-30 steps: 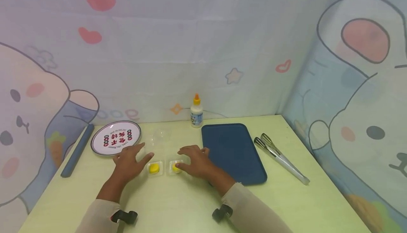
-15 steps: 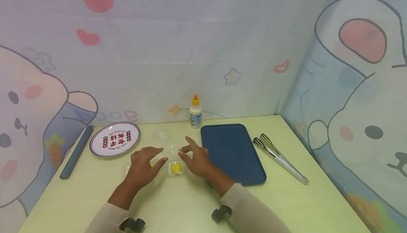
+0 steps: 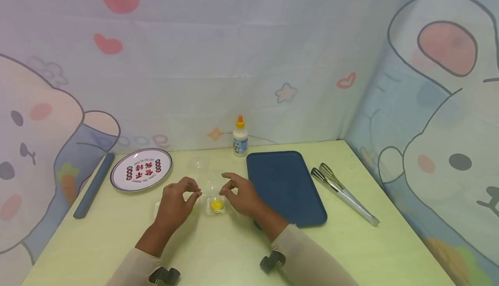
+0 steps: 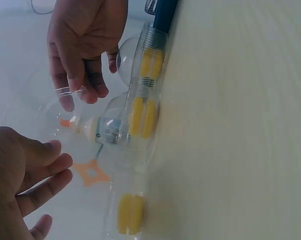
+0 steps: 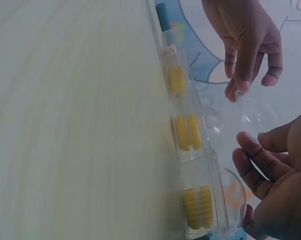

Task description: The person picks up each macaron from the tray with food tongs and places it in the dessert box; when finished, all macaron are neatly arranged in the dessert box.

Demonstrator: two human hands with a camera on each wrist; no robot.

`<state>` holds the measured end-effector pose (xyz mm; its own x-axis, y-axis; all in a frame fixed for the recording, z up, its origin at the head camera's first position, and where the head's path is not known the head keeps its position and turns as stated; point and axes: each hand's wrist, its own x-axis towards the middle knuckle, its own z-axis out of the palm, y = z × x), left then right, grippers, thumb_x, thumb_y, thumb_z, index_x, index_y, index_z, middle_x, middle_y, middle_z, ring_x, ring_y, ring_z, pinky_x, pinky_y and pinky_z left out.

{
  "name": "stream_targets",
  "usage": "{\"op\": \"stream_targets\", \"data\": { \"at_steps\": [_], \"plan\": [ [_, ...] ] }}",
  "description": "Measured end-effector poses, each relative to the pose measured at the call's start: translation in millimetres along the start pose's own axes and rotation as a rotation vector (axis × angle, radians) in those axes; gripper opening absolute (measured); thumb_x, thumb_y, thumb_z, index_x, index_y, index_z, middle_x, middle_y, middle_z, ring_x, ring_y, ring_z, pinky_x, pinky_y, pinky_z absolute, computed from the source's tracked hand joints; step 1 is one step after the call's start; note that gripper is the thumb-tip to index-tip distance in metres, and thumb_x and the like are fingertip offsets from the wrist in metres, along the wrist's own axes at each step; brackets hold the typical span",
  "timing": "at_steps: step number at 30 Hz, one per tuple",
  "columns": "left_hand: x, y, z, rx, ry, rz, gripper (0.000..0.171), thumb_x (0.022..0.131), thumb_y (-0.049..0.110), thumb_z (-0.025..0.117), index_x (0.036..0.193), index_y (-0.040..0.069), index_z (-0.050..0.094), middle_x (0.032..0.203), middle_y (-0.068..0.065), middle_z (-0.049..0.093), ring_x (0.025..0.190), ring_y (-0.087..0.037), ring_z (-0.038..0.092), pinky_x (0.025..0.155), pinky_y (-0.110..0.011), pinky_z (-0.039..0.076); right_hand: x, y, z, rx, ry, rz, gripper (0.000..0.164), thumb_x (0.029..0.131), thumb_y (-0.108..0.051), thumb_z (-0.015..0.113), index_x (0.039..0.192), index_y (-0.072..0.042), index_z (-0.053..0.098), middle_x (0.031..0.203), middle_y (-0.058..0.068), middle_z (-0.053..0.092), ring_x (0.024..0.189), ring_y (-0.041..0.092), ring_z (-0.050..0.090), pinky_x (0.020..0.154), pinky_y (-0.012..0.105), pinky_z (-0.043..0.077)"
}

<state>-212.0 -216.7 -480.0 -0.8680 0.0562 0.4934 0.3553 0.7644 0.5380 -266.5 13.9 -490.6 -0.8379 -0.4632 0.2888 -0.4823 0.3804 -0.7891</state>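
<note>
Between my hands is a clear plastic domed lid (image 3: 212,186), standing above a small clear box with a yellow macaron (image 3: 216,205) in it. My left hand (image 3: 171,206) pinches the lid's left edge between thumb and forefinger. On the opposite edge, my right hand (image 3: 242,197) pinches with thumb and fingertips. In the left wrist view, the lid arches between both hands, beside a row of clear boxes holding a near macaron (image 4: 130,215), a middle macaron (image 4: 142,117) and a far macaron (image 4: 151,63). From the head, my left hand hides most of the box beneath it.
A second clear dome (image 3: 199,164) lies farther back. Around the hands are a printed plate (image 3: 142,171), a blue-grey rod (image 3: 93,186), a glue bottle (image 3: 240,141), a dark blue tray (image 3: 286,190) and metal tongs (image 3: 345,195). Printed cloth hangs behind the table.
My left hand has moved right, over the left box, and its spread fingers have come together on the lid's edge. My right hand has drawn back slightly, uncovering the macaron beside it.
</note>
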Motion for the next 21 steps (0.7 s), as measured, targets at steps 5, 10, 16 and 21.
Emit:
{"op": "stream_targets", "data": {
  "at_steps": [5,10,16,21],
  "plan": [
    [3.7,-0.7,-11.3,-0.035,-0.114,-0.037,0.061,0.096,0.003,0.081,0.150,0.008,0.054,0.101,-0.009,0.086,0.111,-0.040,0.079,0.099,-0.063,0.058,-0.8,-2.7,0.6,-0.058,0.010,-0.053,0.039,0.108,-0.014,0.068,0.146,-0.005,0.065,0.107,0.005,0.083,0.108,0.026,0.078,0.105,0.051,0.059],
    [6.9,-2.5,-22.5,-0.035,-0.139,-0.029,0.046,0.102,-0.002,0.071,0.146,0.008,0.064,0.103,-0.011,0.085,0.090,-0.026,0.082,0.081,-0.044,0.063,0.5,-10.2,1.6,-0.006,-0.022,-0.056,0.035,0.108,-0.009,0.067,0.142,-0.003,0.068,0.109,0.013,0.081,0.091,0.027,0.080,0.082,0.028,0.061],
    [7.8,-2.8,-34.4,-0.093,-0.163,-0.041,0.034,0.106,-0.002,0.065,0.139,0.001,0.069,0.110,-0.019,0.084,0.087,-0.025,0.084,0.072,-0.035,0.065,1.0,-18.9,7.3,0.093,-0.081,-0.029,0.036,0.112,-0.011,0.061,0.146,0.000,0.064,0.118,0.021,0.078,0.090,0.028,0.080,0.068,0.018,0.053],
    [8.1,-5.2,-43.9,-0.096,-0.222,-0.038,0.029,0.110,0.015,0.066,0.132,-0.002,0.075,0.117,-0.021,0.083,0.098,-0.034,0.084,0.086,-0.054,0.067,0.5,-23.8,11.3,0.065,-0.085,-0.040,0.037,0.116,-0.028,0.055,0.141,-0.003,0.068,0.128,0.014,0.076,0.102,0.026,0.081,0.085,0.025,0.062]
  ]
}}
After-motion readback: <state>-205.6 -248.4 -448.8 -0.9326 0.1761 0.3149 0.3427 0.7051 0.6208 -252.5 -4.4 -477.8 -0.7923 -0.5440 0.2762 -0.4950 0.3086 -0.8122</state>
